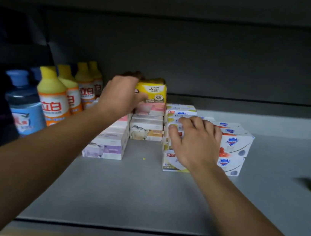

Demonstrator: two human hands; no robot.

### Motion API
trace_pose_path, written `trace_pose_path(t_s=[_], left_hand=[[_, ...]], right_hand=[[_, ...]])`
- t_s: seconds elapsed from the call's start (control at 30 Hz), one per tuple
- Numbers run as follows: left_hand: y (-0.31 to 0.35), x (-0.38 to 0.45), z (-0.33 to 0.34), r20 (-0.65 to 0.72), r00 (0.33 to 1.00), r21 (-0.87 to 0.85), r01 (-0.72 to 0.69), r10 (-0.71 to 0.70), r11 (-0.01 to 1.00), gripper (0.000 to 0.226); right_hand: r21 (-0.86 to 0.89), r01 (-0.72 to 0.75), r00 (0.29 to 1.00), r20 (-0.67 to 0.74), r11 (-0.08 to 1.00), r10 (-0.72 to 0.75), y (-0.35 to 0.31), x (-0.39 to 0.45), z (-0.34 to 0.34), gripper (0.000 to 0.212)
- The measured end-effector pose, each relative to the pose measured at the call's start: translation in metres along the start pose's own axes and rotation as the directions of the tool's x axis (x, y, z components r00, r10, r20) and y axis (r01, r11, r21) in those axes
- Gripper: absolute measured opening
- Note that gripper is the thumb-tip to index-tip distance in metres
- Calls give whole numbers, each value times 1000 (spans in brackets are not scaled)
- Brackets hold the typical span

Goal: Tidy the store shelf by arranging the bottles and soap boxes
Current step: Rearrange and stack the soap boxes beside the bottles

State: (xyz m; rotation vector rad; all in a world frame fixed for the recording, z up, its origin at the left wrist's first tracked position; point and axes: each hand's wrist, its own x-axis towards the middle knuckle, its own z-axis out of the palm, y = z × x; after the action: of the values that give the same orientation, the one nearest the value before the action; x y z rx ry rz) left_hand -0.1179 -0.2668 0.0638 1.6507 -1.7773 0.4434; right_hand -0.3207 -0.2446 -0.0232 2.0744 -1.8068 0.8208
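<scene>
The head view shows the soap-stacking step: the left hand (123,95) grasps a yellow soap box (153,90) and holds it on top of the middle stack of soap boxes (147,123), while the right hand (195,138) lies flat, fingers spread, pressing the white soap boxes (233,143) just right of that stack. The yellow bottles (68,93) stand left of the stack on the shelf (140,191). I judge the next move is to square the yellow box with the boxes beneath and release it gently.
</scene>
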Motion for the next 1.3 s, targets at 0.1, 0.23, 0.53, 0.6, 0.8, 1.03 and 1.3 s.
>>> trace_pose_path(t_s=[0.1, 0.23, 0.53, 0.6, 0.8, 1.03, 1.3], left_hand=[[-9, -47, -30, -111, 994, -179, -36, 16, 983, 38], [-25, -107, -53, -74, 994, -333, 49, -78, 942, 35], [-47, -191, -35, 130, 980, -725, 196, -148, 660, 36], [-49, -201, -28, 256, 947, -817, 320, -196, 480, 25], [-60, -214, -13, 432, 865, -828, 493, -255, 268, 26], [-60, -212, -18, 443, 837, -806, 529, -321, 267, 42], [-62, -211, -16, 401, 848, -821, 500, -347, 274, 25]], right_hand=[[-12, 12, 1000, -10, 1000, -12, -5, 1, -17, 52], [519, 170, 985, -114, 838, -129, -34, -20, -43, 54], [899, -164, 948, 257, 406, -185, -82, -88, -11, 22], [923, -295, 932, 335, 247, -139, -85, -102, 1, 20], [910, -397, 908, 408, 121, -97, -88, -112, 13, 14], [814, -537, 833, 553, 222, -12, -95, -100, 9, 29], [840, -496, 858, 514, 220, -26, -91, -99, 12, 30]])
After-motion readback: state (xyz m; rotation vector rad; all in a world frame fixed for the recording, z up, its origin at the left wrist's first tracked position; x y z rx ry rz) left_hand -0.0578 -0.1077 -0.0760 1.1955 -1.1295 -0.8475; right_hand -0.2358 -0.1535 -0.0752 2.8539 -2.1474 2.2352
